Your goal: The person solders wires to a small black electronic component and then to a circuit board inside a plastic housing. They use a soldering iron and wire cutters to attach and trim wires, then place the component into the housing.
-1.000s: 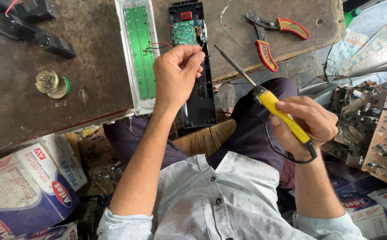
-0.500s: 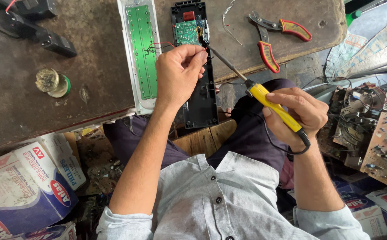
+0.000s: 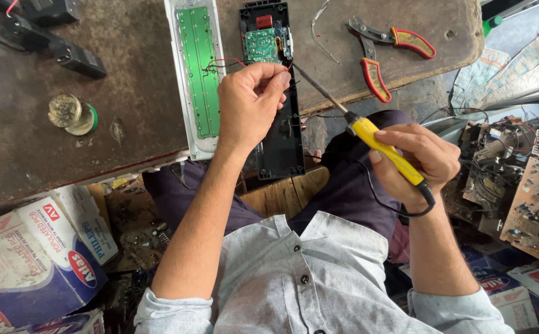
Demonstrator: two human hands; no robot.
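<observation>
- Two black adapter blocks (image 3: 65, 52) lie at the far left of the dark worktable (image 3: 22, 142), well apart from the work, so the middle stays free for the open device.
- Near them, a small round tin (image 3: 71, 114) with a green rim sits open-side up, within an arm's sweep of the left hand, which suits something dipped into often.
- Next, a long green LED board (image 3: 196, 68) rests face up in its white tray, just beside the black housing (image 3: 278, 124); thin red and black wires run from it toward the small green circuit board (image 3: 260, 44), so the two halves have to stay side by side.
- Over that housing, the left hand (image 3: 248, 102) has thumb and fingertips pinched together on what looks like a thin wire end, steadying it at the small board's edge.
- From the right, the right hand (image 3: 421, 164) is wrapped tight around the yellow soldering iron (image 3: 385, 150), held low on the handle like a pen so that its tip angles in to the pinched spot.
- Far right on the table, red-handled pliers (image 3: 393, 52) lie open, parked out of the iron's path.
- Beyond the table edge, bare circuit boards (image 3: 529, 204) are heaped at the right.
</observation>
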